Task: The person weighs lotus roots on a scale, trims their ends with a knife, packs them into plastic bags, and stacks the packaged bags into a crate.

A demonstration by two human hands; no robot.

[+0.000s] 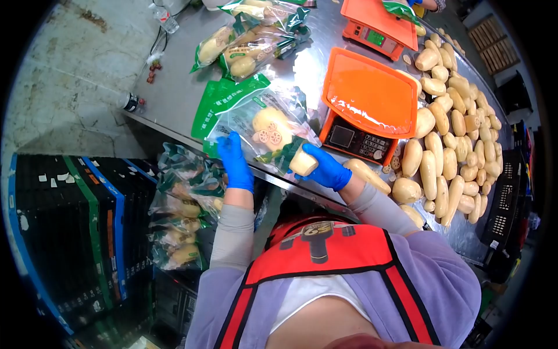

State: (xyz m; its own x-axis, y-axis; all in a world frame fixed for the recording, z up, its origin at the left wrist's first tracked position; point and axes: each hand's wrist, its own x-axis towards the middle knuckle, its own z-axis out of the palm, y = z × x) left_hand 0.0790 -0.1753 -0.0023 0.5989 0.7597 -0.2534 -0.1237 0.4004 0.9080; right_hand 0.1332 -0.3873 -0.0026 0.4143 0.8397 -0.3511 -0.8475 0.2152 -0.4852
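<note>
My left hand (236, 166), in a blue glove, grips the near left edge of a clear plastic bag (238, 119) with a green printed end. A pale lotus root (272, 125) shows through the bag, partly behind its printed pictures. My right hand (326, 168), also gloved in blue, is closed around a short lotus root piece (303, 162) at the bag's dark green near-right end. From this angle I cannot tell whether that piece is inside the bag or just against it.
An orange weighing scale (369, 93) stands right of the bag, with a second scale (381, 29) behind. Loose lotus roots (450, 139) are heaped on the right. Filled bags (250, 49) lie at the back; others (180, 215) sit below the table edge beside stacked crates (70, 227).
</note>
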